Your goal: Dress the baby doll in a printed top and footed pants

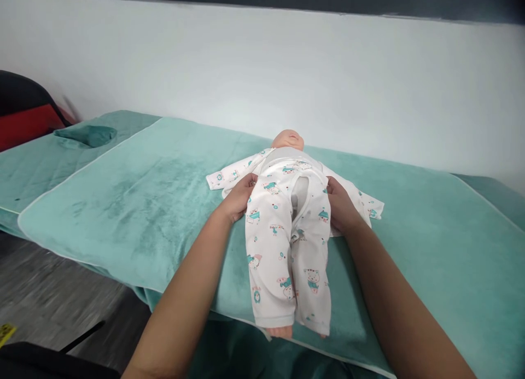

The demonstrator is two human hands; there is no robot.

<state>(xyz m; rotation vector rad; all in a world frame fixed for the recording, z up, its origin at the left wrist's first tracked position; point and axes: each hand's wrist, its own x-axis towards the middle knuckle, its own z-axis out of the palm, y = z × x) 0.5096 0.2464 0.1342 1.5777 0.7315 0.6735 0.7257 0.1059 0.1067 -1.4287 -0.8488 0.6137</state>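
Note:
A baby doll [289, 140] lies on its back, head toward the wall and bare feet at the near edge. White baby trousers [270, 242] with teal and pink animal prints cover its legs; the split at the crotch shows. Under its back and arms spreads a matching baby top [241, 167], its front parted. My left hand [241, 196] pinches the trousers' side near the waist. On the opposite side my right hand [342, 204] grips the trousers too, thumb inward. Some fingertips of both hands are hidden behind the cloth.
A teal plush cover [123, 204] spreads over the bed, with a pale-edged mat under the doll. At the far left lie a folded teal cloth [86, 135], a red object [30, 126] and a black chair back [24, 92]. A white wall [246, 67] closes the far side.

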